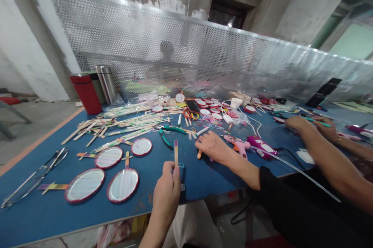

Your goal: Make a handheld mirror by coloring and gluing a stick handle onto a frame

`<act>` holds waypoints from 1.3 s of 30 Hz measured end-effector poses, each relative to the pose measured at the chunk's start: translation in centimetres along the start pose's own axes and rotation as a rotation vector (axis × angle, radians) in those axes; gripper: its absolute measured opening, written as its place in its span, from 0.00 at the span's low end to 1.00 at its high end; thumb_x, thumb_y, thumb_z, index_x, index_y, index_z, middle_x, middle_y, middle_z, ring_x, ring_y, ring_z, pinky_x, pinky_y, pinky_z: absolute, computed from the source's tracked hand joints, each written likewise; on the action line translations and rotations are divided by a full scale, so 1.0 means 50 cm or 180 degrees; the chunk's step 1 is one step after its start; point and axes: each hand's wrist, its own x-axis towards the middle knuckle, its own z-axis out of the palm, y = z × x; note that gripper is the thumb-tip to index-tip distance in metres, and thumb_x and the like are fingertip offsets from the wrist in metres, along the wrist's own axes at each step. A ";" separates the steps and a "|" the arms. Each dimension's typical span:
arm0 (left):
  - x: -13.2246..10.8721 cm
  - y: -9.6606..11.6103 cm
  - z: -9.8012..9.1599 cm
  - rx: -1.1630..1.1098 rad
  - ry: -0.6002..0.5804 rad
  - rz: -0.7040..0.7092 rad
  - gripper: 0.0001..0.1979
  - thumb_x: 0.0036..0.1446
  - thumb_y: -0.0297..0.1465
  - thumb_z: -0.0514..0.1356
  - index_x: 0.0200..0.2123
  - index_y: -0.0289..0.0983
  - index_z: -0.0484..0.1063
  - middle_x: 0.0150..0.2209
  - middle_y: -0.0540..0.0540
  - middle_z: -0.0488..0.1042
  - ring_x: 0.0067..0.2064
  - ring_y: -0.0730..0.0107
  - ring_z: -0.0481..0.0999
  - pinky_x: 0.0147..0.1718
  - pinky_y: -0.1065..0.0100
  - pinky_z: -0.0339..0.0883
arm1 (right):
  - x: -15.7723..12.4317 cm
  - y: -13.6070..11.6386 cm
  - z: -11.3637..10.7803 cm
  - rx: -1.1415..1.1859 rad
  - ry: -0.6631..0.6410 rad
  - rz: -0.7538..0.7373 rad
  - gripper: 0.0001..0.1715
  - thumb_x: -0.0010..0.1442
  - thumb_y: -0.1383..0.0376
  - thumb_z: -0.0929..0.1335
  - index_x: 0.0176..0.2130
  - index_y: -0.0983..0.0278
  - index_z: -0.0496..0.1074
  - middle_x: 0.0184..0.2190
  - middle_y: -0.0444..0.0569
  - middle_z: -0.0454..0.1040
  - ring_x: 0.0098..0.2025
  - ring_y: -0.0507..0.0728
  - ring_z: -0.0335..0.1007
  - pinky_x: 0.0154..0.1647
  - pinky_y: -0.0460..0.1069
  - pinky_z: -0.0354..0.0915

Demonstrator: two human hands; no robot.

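My left hand (166, 188) pinches an upright flat wooden craft stick (176, 153) painted purple and yellow, near the table's front edge. My right hand (212, 146) rests on the tabletop with curled fingers. A short orange piece (199, 154) shows beneath it; I cannot make out whether the fingers grip it. Just beyond lies a white marker-like tube (201, 131). Green-handled pliers (166, 133) lie open between the hands and the stick pile. To the left are several round white discs with red rims (122, 185), joined to coloured stick handles.
A pink glue gun (237, 145) and a purple device (261, 148) lie to the right. Loose sticks (136, 124), a phone (192, 106) and glasses (37, 176) are on the blue table (140, 211). Bottles (86, 94) stand back left. A co-worker's arms (317, 147) reach in at right.
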 end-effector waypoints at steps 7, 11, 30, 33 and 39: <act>-0.006 0.005 0.001 0.0128 0.0023 -0.0045 0.11 0.64 0.38 0.40 0.36 0.42 0.58 0.26 0.49 0.71 0.30 0.61 0.75 0.30 0.69 0.61 | -0.022 -0.023 -0.018 0.0412 0.0891 0.0626 0.11 0.65 0.68 0.62 0.37 0.67 0.72 0.31 0.54 0.75 0.33 0.58 0.71 0.33 0.50 0.61; -0.010 0.010 0.004 0.0232 -0.0001 -0.0085 0.12 0.65 0.39 0.39 0.36 0.42 0.57 0.28 0.48 0.73 0.32 0.60 0.76 0.31 0.68 0.61 | -0.025 -0.105 -0.031 0.3005 0.2592 0.1678 0.06 0.64 0.67 0.64 0.40 0.64 0.70 0.28 0.46 0.75 0.28 0.53 0.73 0.30 0.47 0.67; -0.006 -0.007 0.010 0.0342 -0.0025 -0.0171 0.13 0.63 0.42 0.41 0.37 0.43 0.60 0.24 0.50 0.73 0.28 0.60 0.77 0.28 0.68 0.62 | -0.056 -0.187 -0.028 0.2188 0.2379 0.1134 0.10 0.63 0.71 0.64 0.44 0.62 0.71 0.32 0.50 0.77 0.37 0.57 0.72 0.38 0.52 0.65; -0.006 -0.006 0.009 0.0371 -0.0083 -0.0243 0.14 0.63 0.42 0.40 0.37 0.43 0.60 0.26 0.49 0.73 0.29 0.59 0.77 0.29 0.67 0.62 | -0.065 -0.144 -0.013 0.1160 0.1368 0.1045 0.11 0.65 0.71 0.63 0.44 0.64 0.72 0.33 0.51 0.77 0.42 0.59 0.68 0.42 0.53 0.60; -0.007 0.000 0.006 0.0449 -0.0115 -0.0274 0.14 0.64 0.42 0.39 0.37 0.43 0.58 0.25 0.50 0.72 0.29 0.58 0.76 0.31 0.66 0.62 | -0.068 -0.071 0.002 0.0232 0.0264 0.1362 0.17 0.64 0.70 0.64 0.52 0.62 0.69 0.38 0.52 0.76 0.43 0.61 0.64 0.39 0.53 0.53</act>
